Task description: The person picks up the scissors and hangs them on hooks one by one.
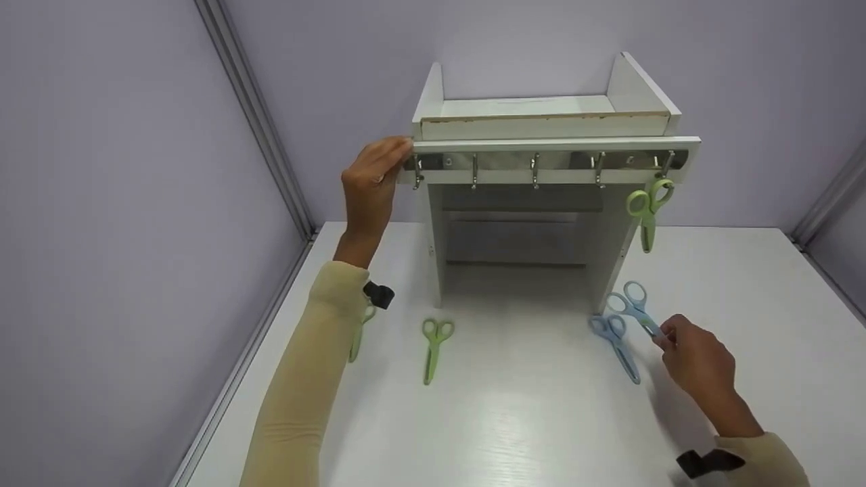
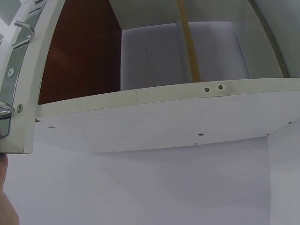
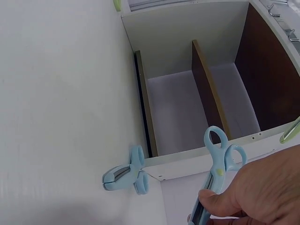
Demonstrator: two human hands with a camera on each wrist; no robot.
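Right hand [image 1: 697, 362] pinches blue scissors [image 1: 636, 308] by the blades, handles up, lifted just off the table [image 1: 514, 419] beside the rack's [image 1: 548, 145] right leg. Left hand [image 1: 372, 179] rests on the rack's left end, apparently steadying it; its grip is unclear.

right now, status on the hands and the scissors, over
Left hand gripping the hook rack's left end. Right hand pinching a blue scissors by the blades, off the table. Second blue pair lies beside it; nothing blocking.
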